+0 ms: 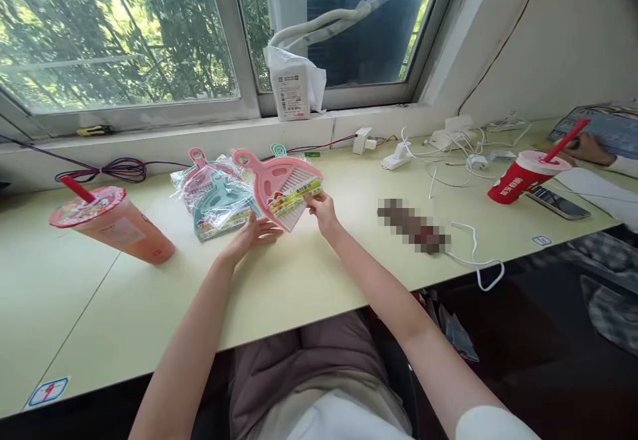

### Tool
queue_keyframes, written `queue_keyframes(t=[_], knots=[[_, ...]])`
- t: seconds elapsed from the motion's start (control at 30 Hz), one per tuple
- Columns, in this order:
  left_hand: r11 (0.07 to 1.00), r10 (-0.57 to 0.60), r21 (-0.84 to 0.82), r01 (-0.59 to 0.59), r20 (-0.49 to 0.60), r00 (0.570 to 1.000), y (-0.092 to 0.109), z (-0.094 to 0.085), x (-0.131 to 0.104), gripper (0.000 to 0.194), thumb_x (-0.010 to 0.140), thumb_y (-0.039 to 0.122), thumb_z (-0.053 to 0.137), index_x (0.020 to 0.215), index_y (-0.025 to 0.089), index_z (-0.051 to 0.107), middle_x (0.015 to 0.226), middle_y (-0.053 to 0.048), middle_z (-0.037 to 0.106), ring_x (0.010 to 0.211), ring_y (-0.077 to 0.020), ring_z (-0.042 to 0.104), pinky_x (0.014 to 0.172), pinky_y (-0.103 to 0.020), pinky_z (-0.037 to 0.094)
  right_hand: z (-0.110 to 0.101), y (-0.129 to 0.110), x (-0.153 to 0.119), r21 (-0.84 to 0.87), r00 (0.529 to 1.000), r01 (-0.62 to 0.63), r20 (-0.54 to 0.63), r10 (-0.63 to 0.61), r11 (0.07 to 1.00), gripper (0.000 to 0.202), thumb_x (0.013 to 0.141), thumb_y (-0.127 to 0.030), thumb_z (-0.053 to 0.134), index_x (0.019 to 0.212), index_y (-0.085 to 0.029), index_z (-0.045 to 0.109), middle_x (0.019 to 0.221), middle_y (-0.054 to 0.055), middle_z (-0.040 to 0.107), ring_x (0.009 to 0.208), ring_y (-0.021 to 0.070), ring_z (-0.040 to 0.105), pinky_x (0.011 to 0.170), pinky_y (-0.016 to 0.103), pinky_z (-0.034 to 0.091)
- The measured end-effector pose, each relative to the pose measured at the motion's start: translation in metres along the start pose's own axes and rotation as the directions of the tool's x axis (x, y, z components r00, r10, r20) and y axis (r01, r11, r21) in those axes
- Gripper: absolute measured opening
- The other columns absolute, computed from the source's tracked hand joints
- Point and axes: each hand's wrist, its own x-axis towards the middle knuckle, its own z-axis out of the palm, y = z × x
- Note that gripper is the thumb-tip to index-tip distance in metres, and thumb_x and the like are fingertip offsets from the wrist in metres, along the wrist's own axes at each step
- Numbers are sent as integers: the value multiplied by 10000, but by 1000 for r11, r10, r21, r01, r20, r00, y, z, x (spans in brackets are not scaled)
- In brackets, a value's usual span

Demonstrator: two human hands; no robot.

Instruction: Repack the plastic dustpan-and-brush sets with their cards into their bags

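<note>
Pinched between the fingers of my right hand point(323, 211) is the lower right edge of a pink dustpan point(272, 184), tilted, with a yellow-green label and pale brush bristles. My left hand point(252, 235) has its fingers spread beside the lower edge of a teal dustpan point(222, 204) in clear wrap; whether it grips that edge is hard to tell. Behind the teal one lies another wrapped pink dustpan point(202, 177). A small teal handle point(279, 150) shows behind the held pink dustpan.
A tall orange drink cup point(132, 230) stands at the left. To the right are a blurred dark object point(413, 226), white cables point(473, 254), a red cup point(518, 179), a phone point(558, 201) and another person's hand point(591, 151). A white box point(292, 93) stands on the windowsill.
</note>
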Motion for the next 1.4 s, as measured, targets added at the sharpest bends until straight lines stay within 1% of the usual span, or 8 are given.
queue_keyframes(t=[0.17,0.4,0.57,0.7,0.87,1.0,1.17,1.4], knots=[[949,313,28,-315,-224,923,5,26,1,818,788,802,287,1327,224,494,1224,-133,628,1143,-299,587,852,-433,542,3,-4,-3,-19,981,-64,182,66,998,459,515,-468,839,796,-188,609,783,18,691,583,117,614,411,193,360],[968,249,103,-228,-471,846,-1,12,7,534,773,566,608,1171,215,548,1005,-52,652,824,-175,646,671,-307,565,-9,0,12,-362,997,-44,50,66,931,341,673,-380,759,909,-213,578,919,17,680,581,116,647,497,221,465],[959,279,115,-257,-529,801,4,10,4,498,776,569,582,1119,208,572,953,-46,630,761,-151,608,608,-258,523,-55,-16,33,-787,896,-89,-331,-295,611,243,728,-229,690,943,-220,576,1024,47,668,863,172,630,676,254,446],[957,288,139,-253,-528,799,5,11,3,457,768,565,589,1041,199,588,858,-26,602,703,-141,581,586,-251,489,-86,-24,37,-915,887,-161,-299,-353,369,184,811,-89,507,816,-219,638,875,44,679,808,184,603,696,281,376],[955,296,185,-233,-497,816,2,13,4,438,785,582,570,960,181,597,779,-17,561,634,-131,525,548,-241,429,-95,-23,34,-980,806,-78,-170,-568,183,282,852,-89,467,991,-201,685,1067,104,653,954,228,558,864,377,295],[871,460,407,-275,-481,746,3,20,2,417,845,577,495,847,174,602,705,-10,534,617,-136,478,565,-249,378,-68,-22,25,-980,787,104,-22,-617,167,300,933,-172,412,1118,-190,648,1129,126,635,1016,242,551,875,380,306],[622,665,748,-230,-350,659,4,33,-10,390,911,499,423,938,167,626,627,10,515,569,-132,448,579,-254,336,9,-2,-16,-821,801,517,363,-476,243,304,947,-365,447,1161,-212,600,1106,94,643,954,218,594,820,329,394],[407,682,903,-136,-202,703,6,46,-21,412,891,465,444,1112,158,608,603,8,526,516,-134,451,559,-253,335,49,11,-50,-748,837,486,251,-486,452,274,853,-369,577,1056,-186,584,1127,106,609,938,229,596,814,358,447]])
